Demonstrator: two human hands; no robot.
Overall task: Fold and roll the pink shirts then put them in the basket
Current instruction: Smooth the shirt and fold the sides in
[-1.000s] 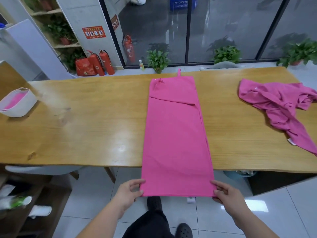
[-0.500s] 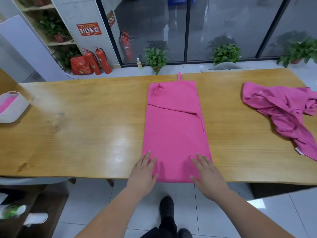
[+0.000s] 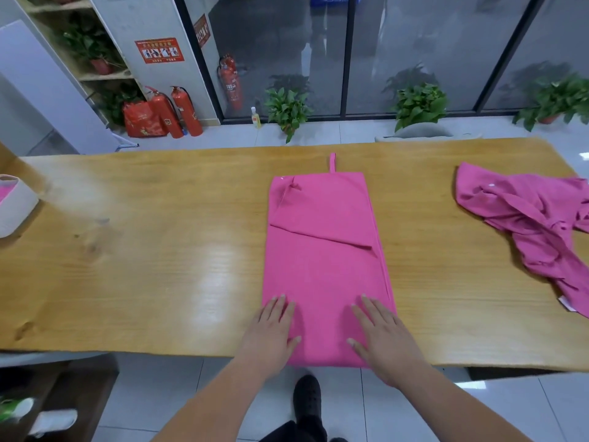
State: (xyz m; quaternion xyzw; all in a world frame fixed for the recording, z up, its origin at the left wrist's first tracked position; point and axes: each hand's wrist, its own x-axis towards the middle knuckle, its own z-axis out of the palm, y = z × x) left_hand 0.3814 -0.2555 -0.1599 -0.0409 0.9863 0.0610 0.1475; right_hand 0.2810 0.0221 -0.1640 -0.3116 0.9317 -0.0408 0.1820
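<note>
A pink shirt [image 3: 322, 250], folded into a long strip, lies flat on the wooden table [image 3: 143, 266] in front of me. Its near end is doubled over at the table's front edge. My left hand [image 3: 271, 330] presses flat on the strip's near left corner. Flat on the near right corner rests my right hand [image 3: 382, 336], fingers straight. A second pink shirt [image 3: 535, 224] lies crumpled at the table's right end. The white basket [image 3: 16, 205] stands at the far left edge with pink cloth inside, partly cut off by the frame.
Wide bare tabletop lies between the strip and the basket. A grey chair back [image 3: 424, 132] shows behind the table's far side. Potted plants [image 3: 287, 110] and red fire extinguishers [image 3: 178, 113] stand on the floor by the glass wall. My shoe [image 3: 306, 393] shows below.
The strip's end hung off the table edge, held in both hands. It has been folded up onto the table, and both hands now press flat on it.
</note>
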